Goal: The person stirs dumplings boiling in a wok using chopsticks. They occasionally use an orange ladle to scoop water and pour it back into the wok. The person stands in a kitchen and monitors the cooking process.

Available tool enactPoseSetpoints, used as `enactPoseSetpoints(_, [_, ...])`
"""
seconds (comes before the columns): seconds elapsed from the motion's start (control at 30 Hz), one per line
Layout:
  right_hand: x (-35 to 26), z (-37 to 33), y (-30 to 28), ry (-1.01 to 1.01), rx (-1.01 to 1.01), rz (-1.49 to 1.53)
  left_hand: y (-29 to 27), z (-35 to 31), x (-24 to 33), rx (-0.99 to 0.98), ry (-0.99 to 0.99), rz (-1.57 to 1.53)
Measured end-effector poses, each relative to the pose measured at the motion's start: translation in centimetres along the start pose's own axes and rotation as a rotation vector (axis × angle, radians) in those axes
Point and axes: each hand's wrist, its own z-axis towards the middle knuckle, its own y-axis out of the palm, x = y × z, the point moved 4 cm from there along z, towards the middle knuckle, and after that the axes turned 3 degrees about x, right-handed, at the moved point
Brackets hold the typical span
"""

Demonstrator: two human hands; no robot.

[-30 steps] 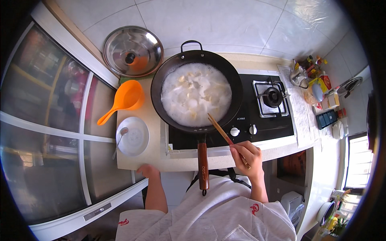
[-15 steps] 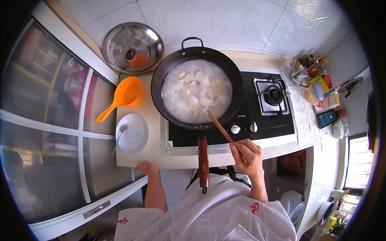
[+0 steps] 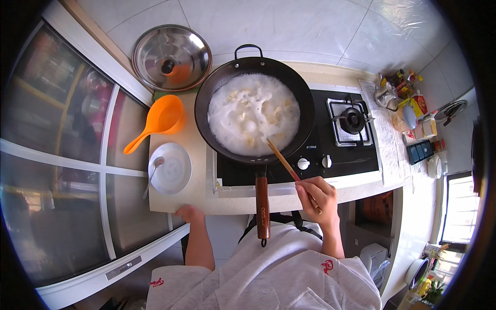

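Observation:
My right hand (image 3: 319,199) is closed round a pair of wooden chopsticks (image 3: 282,161) with reddish upper parts. Their tips dip into the near right part of the foamy white liquid (image 3: 253,116), where pale yellowish pieces show through the froth. This liquid fills a dark wok (image 3: 203,111) on the left side of the stove. The wok's brown wooden handle (image 3: 262,206) points toward me, left of my right hand, which does not touch it. My left hand (image 3: 190,213) rests at the counter's front edge, below a white bowl; its fingers are mostly hidden.
The white bowl (image 3: 178,178) holds a metal spoon (image 3: 154,170). Behind it lies an orange ladle-shaped scoop (image 3: 165,114). A steel lid (image 3: 194,54) leans at the back wall. The black stove (image 3: 341,173) has a second burner (image 3: 352,120); bottles and jars (image 3: 408,85) stand at right.
The froth in the wok has shifted, showing the pale pieces differently. The whole view has moved slightly. Both hands and the chopsticks hold nearly the same position.

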Motion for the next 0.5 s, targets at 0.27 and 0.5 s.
enactPoseSetpoints(0.27, [-0.2, 0.0, 0.3, 0.003, -0.009, 0.019, 0.1, 10.4, -3.4, -0.062, 0.236, 0.314])
enactPoseSetpoints(0.5, [-0.1, -0.2, 0.0, 0.005, -0.003, -0.003, 0.3, 5.5, -2.2, 0.024, 0.268, 0.676])
